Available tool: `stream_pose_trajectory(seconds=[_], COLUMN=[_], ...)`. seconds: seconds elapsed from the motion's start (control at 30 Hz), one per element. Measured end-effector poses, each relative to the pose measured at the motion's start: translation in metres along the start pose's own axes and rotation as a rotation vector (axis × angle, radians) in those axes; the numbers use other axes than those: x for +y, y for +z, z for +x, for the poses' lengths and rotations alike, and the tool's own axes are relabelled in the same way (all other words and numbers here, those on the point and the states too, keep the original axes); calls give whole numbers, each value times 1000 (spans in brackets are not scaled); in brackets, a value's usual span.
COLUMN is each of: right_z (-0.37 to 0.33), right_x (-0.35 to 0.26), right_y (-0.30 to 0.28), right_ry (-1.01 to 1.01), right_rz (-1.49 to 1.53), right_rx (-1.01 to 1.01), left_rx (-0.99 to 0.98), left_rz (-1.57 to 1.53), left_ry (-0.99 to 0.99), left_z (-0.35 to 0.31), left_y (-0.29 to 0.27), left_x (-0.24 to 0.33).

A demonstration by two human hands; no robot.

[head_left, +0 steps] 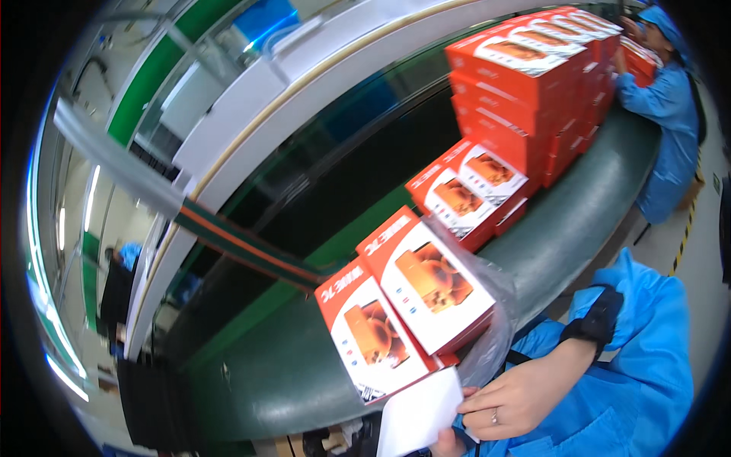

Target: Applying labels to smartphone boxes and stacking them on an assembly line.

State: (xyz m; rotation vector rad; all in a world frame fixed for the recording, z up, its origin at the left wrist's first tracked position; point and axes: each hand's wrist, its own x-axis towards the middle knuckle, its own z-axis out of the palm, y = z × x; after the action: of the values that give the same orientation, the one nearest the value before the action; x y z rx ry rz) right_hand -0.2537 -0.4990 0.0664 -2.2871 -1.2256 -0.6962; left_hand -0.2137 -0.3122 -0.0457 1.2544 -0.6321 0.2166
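Observation:
A blank-looking white paper sheet (419, 411) is pinched at its right edge by my right hand (518, 400), whose fingers are closed and carry a ring. My left hand (448, 443) shows only in part at the lower edge, its fingertips against the same sheet; the rest of it is hidden. Just beyond the paper, two red-and-white boxes with pictures of orange goods, a left box (373, 335) and a right box (434, 282), lie side by side on the green belt (282, 388). Clear plastic film (491, 335) hangs along the right box's side.
Farther along the belt stand a low pair of similar boxes (468, 186) and a tall stack of red boxes (525, 91). A co-worker in blue (662, 107) handles a box at the far right. A grey-and-green post (183, 209) rises left of the near boxes.

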Motion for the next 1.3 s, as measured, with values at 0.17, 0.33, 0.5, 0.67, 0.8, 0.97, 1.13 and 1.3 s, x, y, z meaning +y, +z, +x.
stream_pose_trajectory(seconds=[0.17, 0.33, 0.5, 0.67, 0.8, 0.97, 1.13, 1.3], right_z=[37, 61, 62, 61, 60, 60, 58, 51], right_x=[43, 110, 116, 114, 115, 117, 114, 108], right_y=[-67, -84, -80, -73, -73, -74, -72, -64], right_ry=[416, 827, 965, 885, 914, 912, 828, 749], right_rz=[652, 610, 673, 590, 570, 564, 443, 287], right_rx=[-70, -399, -487, -475, -508, -516, -452, -281], left_rx=[195, 300, 288, 279, 266, 276, 291, 377], left_rz=[47, 104, 101, 87, 104, 124, 133, 157], left_ry=[39, 25, 1, 1, 0, 8, 34, 106], left_z=[-17, -22, -11, -11, -6, -3, -2, -6], left_y=[-29, -54, -57, -62, -57, -57, -58, -68], left_x=[-1, -1, -8, -9, -12, -11, -11, -4])
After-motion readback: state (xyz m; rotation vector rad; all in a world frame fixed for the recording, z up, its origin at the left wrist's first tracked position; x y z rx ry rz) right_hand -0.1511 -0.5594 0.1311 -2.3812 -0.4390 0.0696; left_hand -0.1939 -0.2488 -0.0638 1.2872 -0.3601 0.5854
